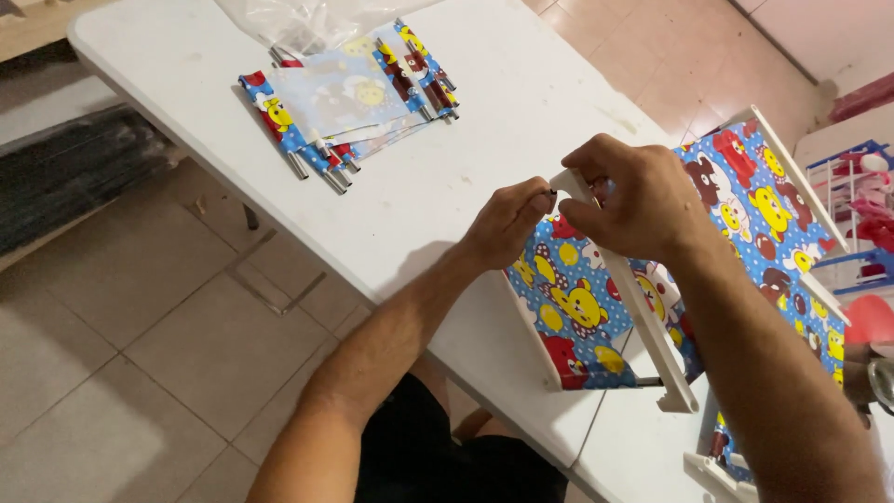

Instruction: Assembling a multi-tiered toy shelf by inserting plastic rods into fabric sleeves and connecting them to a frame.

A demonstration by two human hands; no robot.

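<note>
We're looking at what seems a small home workshop or cottage assembly spot. We see a white folding table (521, 102) standing on a tiled floor (140, 326) of plain beige squares. Far on the table lies a stack of cartoon-print fabric panels with metal rods (349, 98) beside a clear plastic bag (298, 20). Near right we see a half-built white plastic frame with the same fabric (643, 298), and at far right a small finished rack (861, 205).

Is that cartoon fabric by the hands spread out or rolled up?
Spread out: the cartoon fabric panel hangs flat below the white plastic bar both hands grip.
</note>
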